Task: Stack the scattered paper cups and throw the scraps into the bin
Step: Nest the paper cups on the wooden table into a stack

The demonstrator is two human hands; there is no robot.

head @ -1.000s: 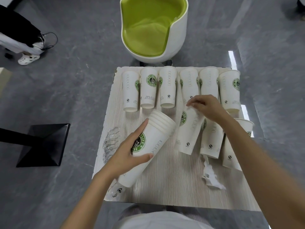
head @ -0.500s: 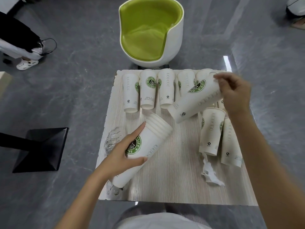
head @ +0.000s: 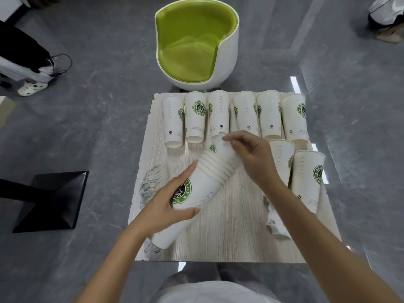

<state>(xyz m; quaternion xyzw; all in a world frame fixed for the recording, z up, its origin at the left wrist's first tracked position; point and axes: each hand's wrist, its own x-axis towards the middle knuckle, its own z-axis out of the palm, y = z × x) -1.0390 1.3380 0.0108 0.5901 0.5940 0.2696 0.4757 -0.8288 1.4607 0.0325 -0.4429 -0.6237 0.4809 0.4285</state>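
White paper with a green logo: the stack of cups [head: 208, 183] lies slanted across the pale wood-grain table [head: 229, 237]. Its base points toward the near left corner, and its ribbed band of rims points up and away. The left hand [head: 172, 201] wraps the stack's middle, thumb on the near side and forefinger stretched along the far side toward the rims. The rims sit just beyond the fingertips, and the base sticks out behind the wrist.

The right hand [head: 254, 157] comes in from the opposite side and pinches the free end of a single cup [head: 219, 147] between thumb and fingertips. That cup's other end is sunk in the mouth of the stack, so only a short length shows between the two grips.

Past the right hand, six cups [head: 195, 118] lie side by side in a row along the far edge. Just to the right of that hand and wrist, two more cups [head: 308, 178] lie next to each other. A torn scrap [head: 275, 221] of paper lies beside the right forearm, near those two. Left of the left hand rests a crumpled clear wrapper [head: 150, 184].
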